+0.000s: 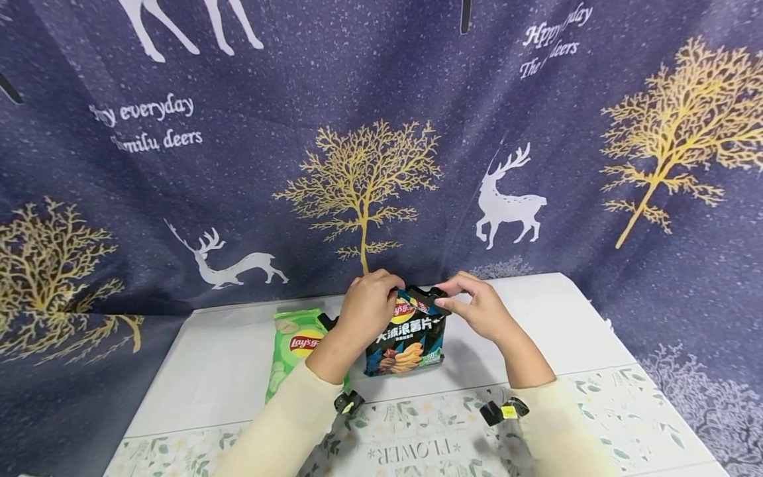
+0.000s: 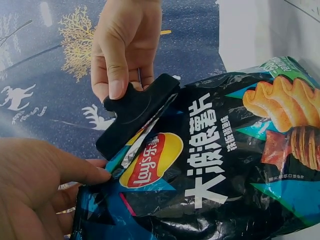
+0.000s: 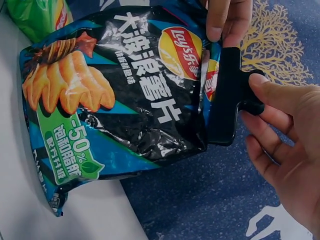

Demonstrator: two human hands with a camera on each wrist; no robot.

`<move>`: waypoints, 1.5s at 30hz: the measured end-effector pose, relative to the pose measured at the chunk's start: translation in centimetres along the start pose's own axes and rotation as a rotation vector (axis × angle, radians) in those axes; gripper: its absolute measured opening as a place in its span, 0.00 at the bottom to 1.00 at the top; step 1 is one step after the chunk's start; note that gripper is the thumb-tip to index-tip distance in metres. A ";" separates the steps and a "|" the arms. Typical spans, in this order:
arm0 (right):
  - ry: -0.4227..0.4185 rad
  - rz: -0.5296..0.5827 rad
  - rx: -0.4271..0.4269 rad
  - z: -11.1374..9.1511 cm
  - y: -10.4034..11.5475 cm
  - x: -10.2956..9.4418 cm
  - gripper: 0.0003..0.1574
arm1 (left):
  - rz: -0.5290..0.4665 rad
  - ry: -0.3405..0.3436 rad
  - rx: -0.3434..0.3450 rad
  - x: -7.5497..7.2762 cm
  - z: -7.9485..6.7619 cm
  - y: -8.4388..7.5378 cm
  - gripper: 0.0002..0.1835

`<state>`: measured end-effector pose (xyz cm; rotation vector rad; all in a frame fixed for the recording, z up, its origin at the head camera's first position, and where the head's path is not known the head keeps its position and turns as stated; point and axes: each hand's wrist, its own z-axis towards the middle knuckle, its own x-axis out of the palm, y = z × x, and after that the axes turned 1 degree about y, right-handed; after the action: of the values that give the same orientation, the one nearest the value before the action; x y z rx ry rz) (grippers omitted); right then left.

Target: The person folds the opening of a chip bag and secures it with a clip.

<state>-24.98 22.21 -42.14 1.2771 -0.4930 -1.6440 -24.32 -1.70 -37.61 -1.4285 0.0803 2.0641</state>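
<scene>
A black and blue Lay's potato chip bag [image 1: 408, 338] stands upright on the table, its printed front toward me. My left hand [image 1: 369, 308] pinches the top edge of the bag at its left side. My right hand [image 1: 479, 308] holds a black bag clip [image 3: 225, 100] by its handles, between thumb and fingers. The clip lies along the folded top of the bag, over its right part, as the left wrist view shows too. In that view the fingertips of my left hand [image 2: 37, 185] sit right beside the clip's end.
A green Lay's chip bag [image 1: 286, 358] lies to the left, partly behind my left arm, with a black piece [image 1: 326, 322] at its upper right. The white table [image 1: 512, 318] has a flower-print cover [image 1: 417, 437] in front. A dark blue curtain [image 1: 393, 79] hangs behind.
</scene>
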 end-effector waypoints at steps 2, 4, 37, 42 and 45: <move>-0.002 -0.013 -0.008 0.1 0.0 0.0 0.10 | 0.001 0.000 0.000 0.0 0.0 0.0 0.11; 0.000 -0.020 -0.019 0.2 0.0 0.0 0.10 | 0.000 -0.003 0.001 0.0 0.0 0.0 0.11; 0.070 0.123 -0.012 1.4 0.1 0.6 0.12 | -0.122 -0.042 -0.012 -0.1 -0.3 0.0 0.10; 0.072 0.136 -0.029 1.5 -0.2 0.7 0.12 | -0.124 -0.039 -0.008 -0.1 -0.3 0.1 0.10; 0.070 0.136 -0.033 1.5 -0.5 0.8 0.12 | -0.126 -0.037 -0.008 -0.1 -0.3 0.1 0.10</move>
<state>-26.57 21.39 -42.34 1.2453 -0.4968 -1.4838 -24.08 -1.95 -37.67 -1.3647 -0.0325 1.9891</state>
